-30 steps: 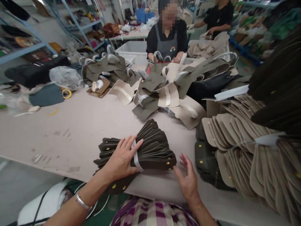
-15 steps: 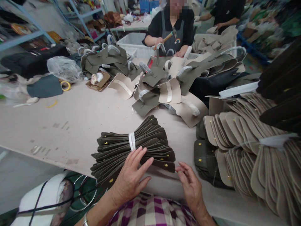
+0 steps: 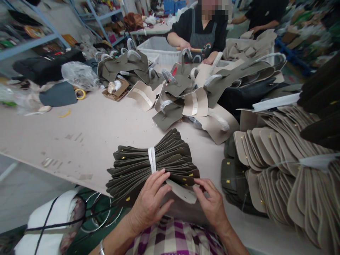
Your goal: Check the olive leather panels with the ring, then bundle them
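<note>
A bundle of dark olive leather-like flaps [image 3: 154, 159] lies on the table in front of me, fanned at both ends and cinched at the middle by a white band [image 3: 152, 160]. Small gold-coloured metal fittings show on several flaps. My left hand [image 3: 152, 194] rests on the bundle's near side, fingers spread, fingertips just below the band. At the right end, my right hand [image 3: 211, 200] pinches the corner of a flap between thumb and fingers. Under that corner, between my hands, the pale beige underside of a flap [image 3: 183, 193] shows.
Stacked beige flaps [image 3: 265, 148] and dark flaps [image 3: 230, 180] stand at the right. Bag panels with wrapped handles [image 3: 170, 109] are heaped beyond the bundle. Across the table a person [image 3: 196, 32] holds a wooden-handled tool. Yellow tape [image 3: 80, 94] lies at left.
My right hand has come up and in to the bundle's right end, lifting a flap's corner so that a beige underside shows. My left hand stays on the bundle. The view has shifted slightly.
</note>
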{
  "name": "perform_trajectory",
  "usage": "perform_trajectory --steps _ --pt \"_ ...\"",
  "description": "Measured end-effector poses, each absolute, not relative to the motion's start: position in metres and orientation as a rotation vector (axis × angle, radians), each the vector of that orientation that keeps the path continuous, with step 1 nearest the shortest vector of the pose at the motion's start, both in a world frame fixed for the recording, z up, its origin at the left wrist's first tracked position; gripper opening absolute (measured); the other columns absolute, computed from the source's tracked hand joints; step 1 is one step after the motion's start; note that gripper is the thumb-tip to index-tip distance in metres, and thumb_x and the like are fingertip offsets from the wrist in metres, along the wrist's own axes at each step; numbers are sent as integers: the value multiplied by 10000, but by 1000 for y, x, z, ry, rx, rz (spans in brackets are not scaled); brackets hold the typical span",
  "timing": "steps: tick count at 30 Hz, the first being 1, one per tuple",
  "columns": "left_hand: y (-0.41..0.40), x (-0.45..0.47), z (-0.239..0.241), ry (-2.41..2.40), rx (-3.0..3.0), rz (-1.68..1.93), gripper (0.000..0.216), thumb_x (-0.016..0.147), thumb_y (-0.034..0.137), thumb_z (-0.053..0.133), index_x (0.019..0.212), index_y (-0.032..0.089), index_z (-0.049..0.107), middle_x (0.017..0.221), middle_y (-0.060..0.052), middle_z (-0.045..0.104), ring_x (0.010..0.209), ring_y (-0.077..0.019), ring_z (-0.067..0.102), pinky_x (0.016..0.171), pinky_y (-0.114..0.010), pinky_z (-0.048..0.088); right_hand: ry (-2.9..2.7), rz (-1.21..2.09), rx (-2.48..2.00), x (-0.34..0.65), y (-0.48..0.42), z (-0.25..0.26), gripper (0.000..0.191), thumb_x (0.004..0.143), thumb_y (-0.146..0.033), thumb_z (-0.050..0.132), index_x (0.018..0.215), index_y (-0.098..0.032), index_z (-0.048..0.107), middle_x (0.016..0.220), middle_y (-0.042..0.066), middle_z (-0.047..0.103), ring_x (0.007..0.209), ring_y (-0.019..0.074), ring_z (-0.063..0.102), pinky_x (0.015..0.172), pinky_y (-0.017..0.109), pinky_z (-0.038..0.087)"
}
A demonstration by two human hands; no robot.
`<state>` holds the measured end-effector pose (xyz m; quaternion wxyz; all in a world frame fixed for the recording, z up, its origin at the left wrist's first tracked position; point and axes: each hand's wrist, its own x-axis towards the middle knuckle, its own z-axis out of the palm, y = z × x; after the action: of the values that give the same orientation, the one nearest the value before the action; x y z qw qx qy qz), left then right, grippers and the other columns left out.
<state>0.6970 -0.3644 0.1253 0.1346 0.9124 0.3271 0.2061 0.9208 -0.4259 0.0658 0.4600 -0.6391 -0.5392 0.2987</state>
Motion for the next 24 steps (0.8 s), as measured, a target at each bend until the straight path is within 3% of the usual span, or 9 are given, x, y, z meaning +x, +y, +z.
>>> perform_trajectory --steps 4,9,13,16,24 --pt "-363 699 127 923 2650 585 222 815 167 604 1029 152 549 1304 -154 551 1309 -317 404 1049 -551 410 -1401 728 -1497 916 -433 71 144 873 -152 539 938 -199 659 901 58 646 825 170 624 716 264 516" --pt "-361 702 126 880 2618 684 188 802 129 590 982 160 544 1150 -116 634 1189 -265 510 1033 -503 439 -1653 909 -1275 914 -446 76 291 875 -71 410 957 -214 650 838 40 668 804 168 630 707 285 517" --pt "-362 702 122 859 2568 714 200 799 136 618 977 164 531 1033 -89 653 1046 -216 576 1023 -474 454 -1381 663 -1577 923 -441 70 212 892 -175 464 1039 -206 614 1000 78 675 918 195 641 796 325 525" --pt "-362 702 120 861 2557 722 260 792 128 615 1033 156 523 980 -80 654 977 -207 587 1005 -476 462 -1194 625 -1754 929 -432 64 354 897 -299 508 1233 -190 528 1136 110 662 968 207 645 813 333 531" --pt "-360 703 118 874 2590 735 426 766 94 587 1179 129 491 979 -86 655 938 -219 577 972 -482 467 -1122 644 -1815 929 -436 65 287 911 -387 505 1084 -190 621 949 66 727 860 187 689 765 270 542"
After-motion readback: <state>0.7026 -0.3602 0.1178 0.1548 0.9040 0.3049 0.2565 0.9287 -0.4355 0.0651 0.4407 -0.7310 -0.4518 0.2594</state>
